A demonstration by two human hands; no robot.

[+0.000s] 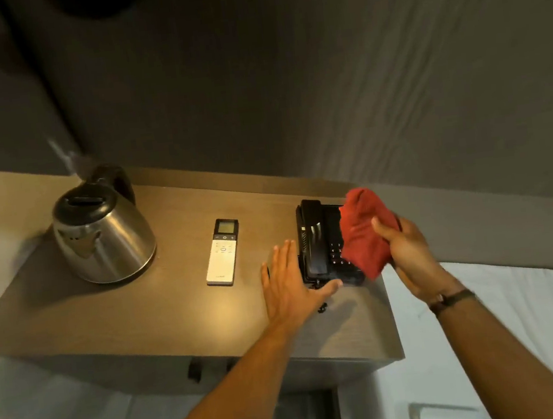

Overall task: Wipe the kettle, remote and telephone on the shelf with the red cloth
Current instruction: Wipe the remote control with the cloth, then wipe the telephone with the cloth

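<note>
Grey fabric-like wall panelling fills the upper half of the head view, and below it a brown wooden shelf (183, 309) runs from the left edge toward the lower right, its front edge slanting down across the frame.

At the left of the shelf stands a steel kettle (104, 236) with a black lid and black handle; the lid is on, so what it holds cannot be told. Near the centre lies a slim white remote (222, 252), its small screen toward the wall, well apart from the kettle. Right of centre sits a black telephone (320, 242), handset in its cradle on the left side and keypad partly showing, close to the shelf's right end and near the front edge.

The left hand (288, 283) is open and flat, fingers spread, lying just beside the telephone's left side with the thumb reaching along the phone's front edge. The right hand (407, 249), with a dark band (451, 299) at the wrist, is closed round a bunched red cloth (365, 230), which covers the right part of the telephone; whether cloth touches phone cannot be told.

Bare wood lies between kettle and remote, between remote and left hand, and along the front of the shelf. White bedding (522, 319) fills the lower right beyond the shelf's right end, and a pale surface shows at the lower left below the shelf.
</note>
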